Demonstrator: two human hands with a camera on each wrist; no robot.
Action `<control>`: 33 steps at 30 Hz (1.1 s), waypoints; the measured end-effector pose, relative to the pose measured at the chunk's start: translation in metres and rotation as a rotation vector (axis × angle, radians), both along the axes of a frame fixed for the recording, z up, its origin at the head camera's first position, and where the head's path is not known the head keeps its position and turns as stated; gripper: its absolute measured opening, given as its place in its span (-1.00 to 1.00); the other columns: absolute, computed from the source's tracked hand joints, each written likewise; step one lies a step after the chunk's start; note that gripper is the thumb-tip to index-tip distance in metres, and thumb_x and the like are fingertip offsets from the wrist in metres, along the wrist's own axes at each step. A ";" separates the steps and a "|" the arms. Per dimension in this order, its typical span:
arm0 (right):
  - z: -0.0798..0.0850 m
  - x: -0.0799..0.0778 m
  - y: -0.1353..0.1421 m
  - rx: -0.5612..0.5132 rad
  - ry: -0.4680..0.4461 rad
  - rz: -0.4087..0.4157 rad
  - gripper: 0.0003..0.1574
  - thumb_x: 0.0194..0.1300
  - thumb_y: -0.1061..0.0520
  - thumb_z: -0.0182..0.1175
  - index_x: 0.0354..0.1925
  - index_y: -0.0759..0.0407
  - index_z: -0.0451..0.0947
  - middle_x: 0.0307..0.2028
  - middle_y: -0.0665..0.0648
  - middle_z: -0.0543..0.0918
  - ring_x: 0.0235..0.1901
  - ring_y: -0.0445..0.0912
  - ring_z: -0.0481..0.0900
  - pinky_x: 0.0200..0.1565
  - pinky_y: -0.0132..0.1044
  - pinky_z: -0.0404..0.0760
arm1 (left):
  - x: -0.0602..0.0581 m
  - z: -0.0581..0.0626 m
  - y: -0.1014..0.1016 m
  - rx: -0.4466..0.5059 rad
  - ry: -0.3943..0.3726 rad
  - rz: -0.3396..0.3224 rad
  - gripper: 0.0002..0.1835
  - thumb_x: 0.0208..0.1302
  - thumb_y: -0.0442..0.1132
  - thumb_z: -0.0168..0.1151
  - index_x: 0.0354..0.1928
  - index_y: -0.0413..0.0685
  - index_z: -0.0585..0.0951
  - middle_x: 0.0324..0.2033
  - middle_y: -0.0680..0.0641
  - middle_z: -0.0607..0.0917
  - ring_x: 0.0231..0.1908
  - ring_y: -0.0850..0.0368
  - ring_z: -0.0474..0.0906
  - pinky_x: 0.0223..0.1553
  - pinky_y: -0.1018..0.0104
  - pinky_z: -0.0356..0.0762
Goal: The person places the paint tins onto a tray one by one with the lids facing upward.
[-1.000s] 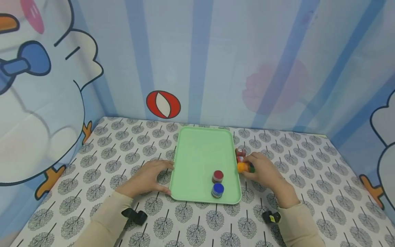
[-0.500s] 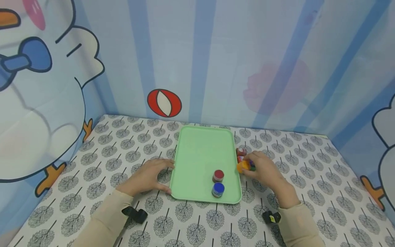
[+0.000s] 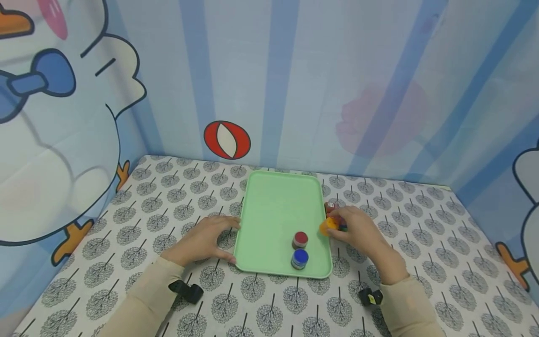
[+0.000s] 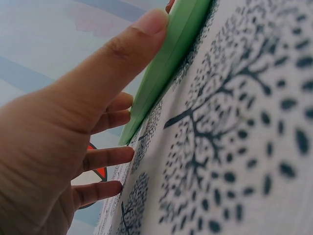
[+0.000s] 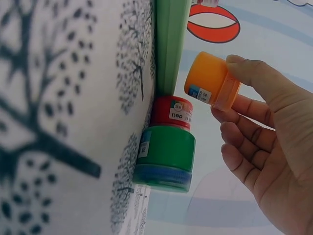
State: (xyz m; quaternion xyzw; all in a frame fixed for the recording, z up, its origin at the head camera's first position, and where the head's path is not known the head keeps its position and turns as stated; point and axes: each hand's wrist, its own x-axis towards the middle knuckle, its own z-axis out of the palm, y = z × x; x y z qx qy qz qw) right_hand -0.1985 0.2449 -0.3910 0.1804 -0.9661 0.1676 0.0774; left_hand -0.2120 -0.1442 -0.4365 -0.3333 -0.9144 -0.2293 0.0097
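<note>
My right hand [image 3: 358,229] pinches a small orange paint jar [image 5: 210,81] between thumb and fingers, over the right rim of a light green tray [image 3: 278,201]. In the right wrist view the jar is raised and tilted. Below it, beside the tray wall, are a green jar [image 5: 168,147] with a blue end and a red jar [image 5: 171,111]. On the left, my left hand [image 3: 206,241] has its fingers spread, with thumb and fingertips at the tray's left edge. Inside the tray stand a red-lidded jar [image 3: 300,239] and a blue-lidded jar [image 3: 299,259].
A dark red jar [image 3: 331,207] sits against the tray's right side, partly behind my fingers. The table carries a white cloth [image 3: 168,206] printed with grey trees. A blue striped curtain [image 3: 311,93] with cartoon figures hangs behind and at the sides.
My right hand has lifted and tilted the orange jar from beside the tray, bringing it slightly left over the rim. My left hand stays at the tray's left edge.
</note>
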 end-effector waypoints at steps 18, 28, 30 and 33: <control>0.003 -0.013 -0.022 0.024 -0.038 0.086 -0.56 0.10 0.04 0.39 -0.09 0.25 0.61 -0.35 0.06 0.59 -0.41 -0.17 0.44 -0.39 -0.42 0.48 | 0.003 0.005 0.002 -0.004 -0.013 0.009 -0.10 -0.35 0.28 0.51 0.13 0.04 0.55 0.30 -0.02 0.49 0.30 -0.05 0.40 0.39 -0.06 0.29; 0.001 -0.020 -0.038 0.067 -0.051 0.126 -0.53 0.07 -0.03 0.41 -0.10 0.19 0.62 -0.23 0.06 0.68 -0.27 -0.13 0.54 -0.18 -0.28 0.62 | 0.001 0.002 0.001 -0.006 0.009 0.004 -0.09 -0.36 0.35 0.46 0.12 0.05 0.55 0.29 0.00 0.49 0.29 -0.03 0.40 0.38 -0.05 0.29; 0.001 -0.021 -0.041 0.077 -0.050 0.132 -0.53 0.07 -0.03 0.41 -0.10 0.18 0.61 -0.22 0.06 0.68 -0.26 -0.12 0.55 -0.17 -0.25 0.63 | 0.001 0.002 0.001 -0.003 0.013 0.002 -0.09 -0.36 0.35 0.46 0.12 0.05 0.55 0.29 0.00 0.50 0.29 -0.03 0.41 0.39 -0.05 0.29; 0.000 -0.023 -0.045 0.095 -0.034 0.142 -0.53 0.08 -0.03 0.40 -0.09 0.17 0.61 -0.21 0.06 0.68 -0.26 -0.12 0.56 -0.16 -0.24 0.64 | 0.001 0.002 0.001 -0.002 0.015 0.002 -0.09 -0.36 0.36 0.45 0.12 0.06 0.55 0.29 0.00 0.50 0.29 -0.02 0.41 0.39 -0.04 0.29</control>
